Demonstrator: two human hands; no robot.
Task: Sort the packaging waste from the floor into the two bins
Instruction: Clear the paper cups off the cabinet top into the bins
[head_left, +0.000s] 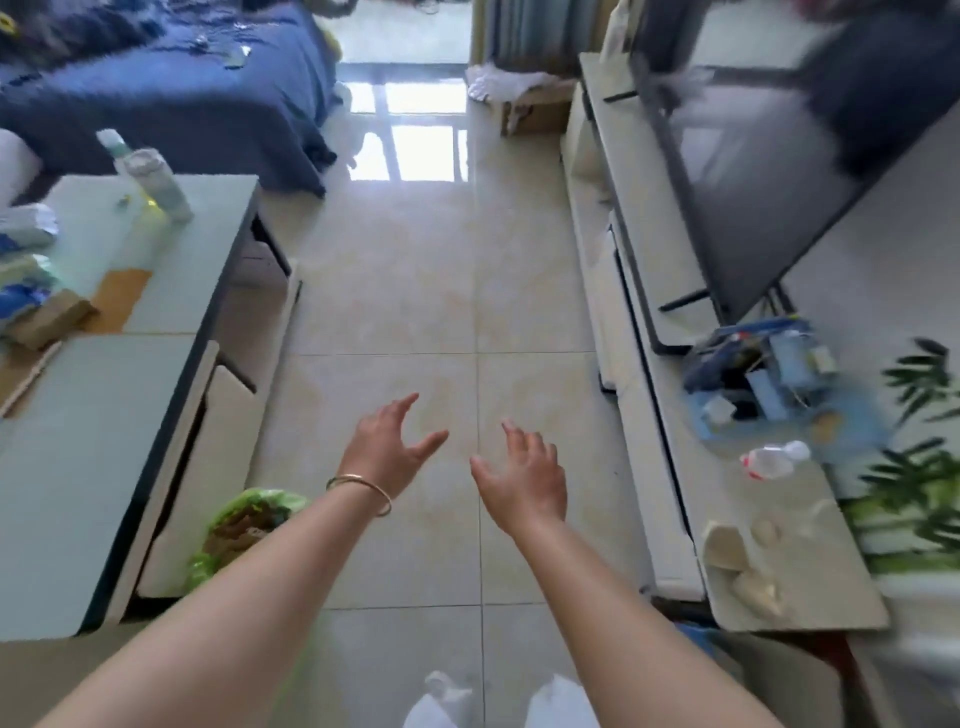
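My left hand (388, 447) and my right hand (524, 475) are both stretched out over the pale tiled floor (395, 291), fingers spread and holding nothing. A thin bangle circles my left wrist. A bin lined with a green bag (244, 525) stands on the floor at the lower left, beside the low table, partly hidden by my left forearm; brownish waste lies inside it. No loose packaging shows on the floor between my hands. A second bin is not in view.
A low glass-topped table (130, 395) with bottles and boxes runs along the left. A TV stand (727, 493) with a television (753, 171), a blue basket and a plastic bottle (774, 460) lines the right. A blue bed and a cardboard box (535, 106) lie far ahead.
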